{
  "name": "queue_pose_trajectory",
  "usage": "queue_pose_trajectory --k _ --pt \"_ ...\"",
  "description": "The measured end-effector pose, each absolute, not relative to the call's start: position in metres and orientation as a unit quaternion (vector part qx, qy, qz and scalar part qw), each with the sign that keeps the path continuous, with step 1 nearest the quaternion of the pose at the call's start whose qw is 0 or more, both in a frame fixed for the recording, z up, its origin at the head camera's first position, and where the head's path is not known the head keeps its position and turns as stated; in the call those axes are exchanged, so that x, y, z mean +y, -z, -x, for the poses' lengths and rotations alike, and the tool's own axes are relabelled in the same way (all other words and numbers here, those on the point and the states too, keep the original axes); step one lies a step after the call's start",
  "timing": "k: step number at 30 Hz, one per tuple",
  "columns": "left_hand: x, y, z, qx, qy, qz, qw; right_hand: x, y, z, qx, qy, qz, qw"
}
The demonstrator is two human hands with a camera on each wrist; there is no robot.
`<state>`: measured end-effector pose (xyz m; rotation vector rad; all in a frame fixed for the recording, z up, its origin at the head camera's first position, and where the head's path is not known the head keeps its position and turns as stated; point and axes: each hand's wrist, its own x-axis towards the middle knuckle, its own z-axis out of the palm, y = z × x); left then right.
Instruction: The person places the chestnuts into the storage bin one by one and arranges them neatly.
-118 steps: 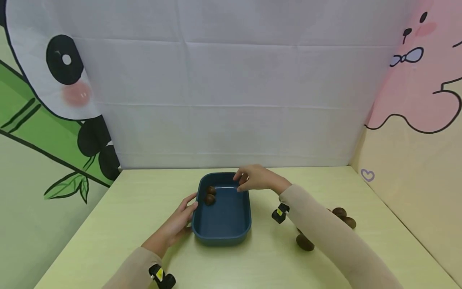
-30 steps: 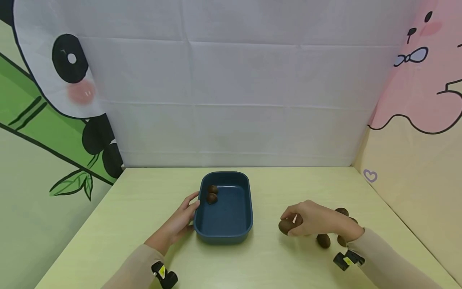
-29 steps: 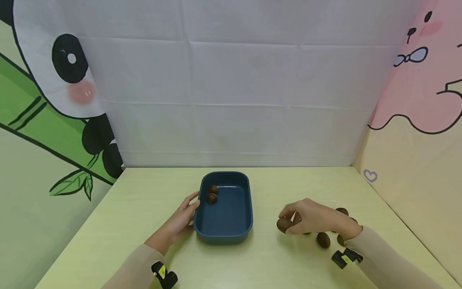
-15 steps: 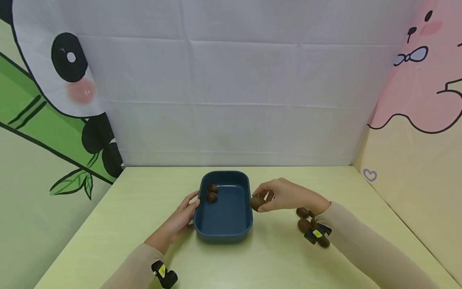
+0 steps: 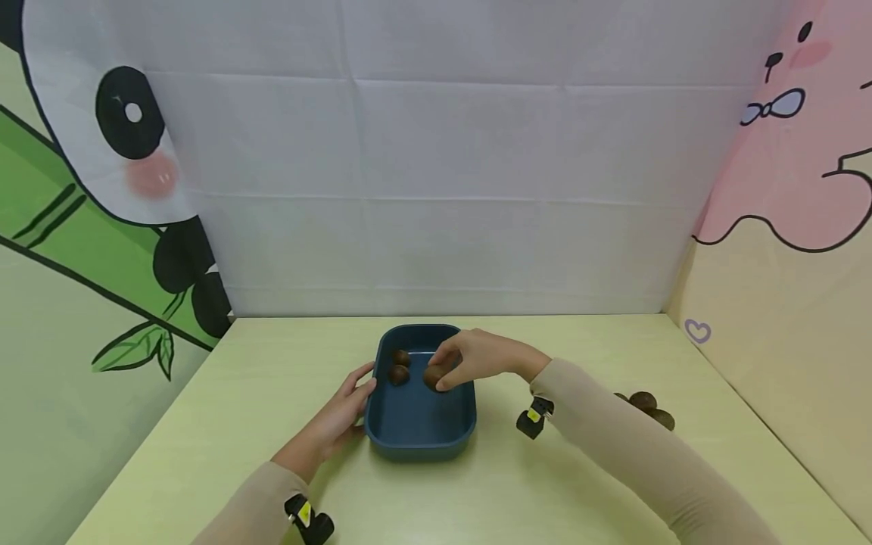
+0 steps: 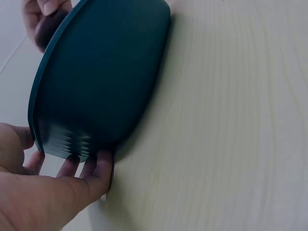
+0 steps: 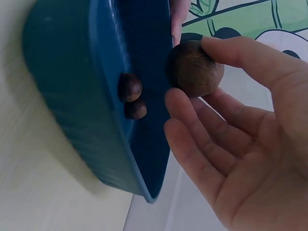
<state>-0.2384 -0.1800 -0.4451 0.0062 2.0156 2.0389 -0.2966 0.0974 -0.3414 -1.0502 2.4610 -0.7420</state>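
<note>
My right hand (image 5: 485, 354) pinches a brown chestnut-like ball (image 5: 433, 377) between thumb and fingertips, over the right half of a deep blue bin (image 5: 418, 424). From the right wrist view, the held ball (image 7: 196, 68) is smooth and round, darker on one side, with the remaining fingers spread below it. Two similar balls (image 5: 399, 374) lie together by the bin's left wall. My left hand (image 5: 334, 420) stays against the outside of that wall. Its fingertips (image 6: 103, 166) touch the bin's lower outer side in the left wrist view.
Several more brown balls (image 5: 643, 401) lie on the pale wooden table (image 5: 538, 484) at the right, partly covered by my right sleeve (image 5: 620, 424). A white sheet (image 5: 443, 189) hangs behind the table's far edge. Painted walls (image 5: 783, 318) flank both sides.
Empty over the bin 3.9 s ago, my right hand since took a ball at the right and has carried it left, from the table over the bin's rim. My left hand stays put.
</note>
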Motion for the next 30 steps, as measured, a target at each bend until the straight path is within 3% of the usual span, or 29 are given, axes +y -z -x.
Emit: queue_pose_trajectory --k 16,30 --pt "-0.181 0.446 0.24 0.698 -0.703 -0.003 0.136 0.04 0.363 0.327 0.858 0.279 0.311 0.299" --pt "-0.182 0.445 0.239 0.697 -0.703 -0.011 0.144 0.024 0.389 0.336 0.844 0.323 0.269 0.332"
